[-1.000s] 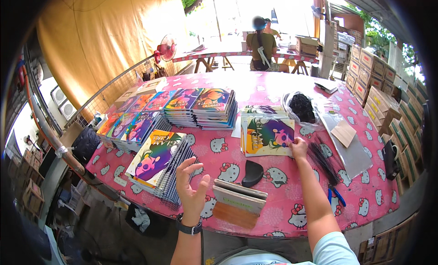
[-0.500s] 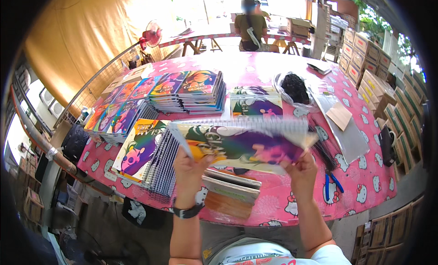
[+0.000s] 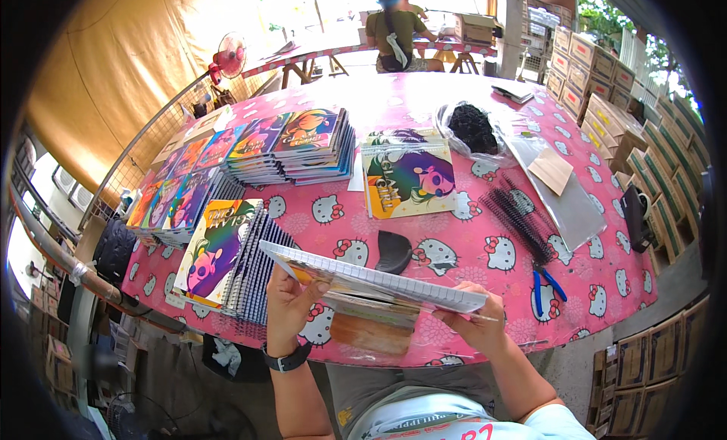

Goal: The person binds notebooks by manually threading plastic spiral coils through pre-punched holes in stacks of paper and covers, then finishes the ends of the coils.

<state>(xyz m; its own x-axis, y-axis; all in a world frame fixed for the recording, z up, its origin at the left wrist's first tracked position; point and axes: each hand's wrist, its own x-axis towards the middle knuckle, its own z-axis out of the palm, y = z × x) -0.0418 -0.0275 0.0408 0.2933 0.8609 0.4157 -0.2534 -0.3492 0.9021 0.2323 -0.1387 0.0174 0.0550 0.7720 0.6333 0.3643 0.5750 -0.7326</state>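
Note:
Between my two hands I hold a notebook (image 3: 371, 276) tilted so that its white page edges, marked with a row of holes, face up. My left hand (image 3: 291, 300) grips its left end, thumb on the colourful cover side. At the right end, my right hand (image 3: 478, 326) pinches it. Below it, partly hidden, lies a wooden block (image 3: 371, 332) near the table's front edge. A dark curved piece (image 3: 394, 252) lies just beyond the notebook. Farther off is a pile of similar colourful covers (image 3: 409, 179). Left of my left hand stands a stack of spiral-bound notebooks (image 3: 216, 254).
More notebook stacks (image 3: 310, 133) fill the table's far left. On the right lie black spiral coils (image 3: 522, 220), blue-handled pliers (image 3: 547, 292), a clear sheet (image 3: 564, 205) and a plastic bag of black material (image 3: 473, 129). A person (image 3: 395, 31) sits at a far table.
The notebook has come down toward me and tipped, from showing its cover to showing its page edges. The dark curved piece and the covers beyond are uncovered. The whole view has shifted slightly.

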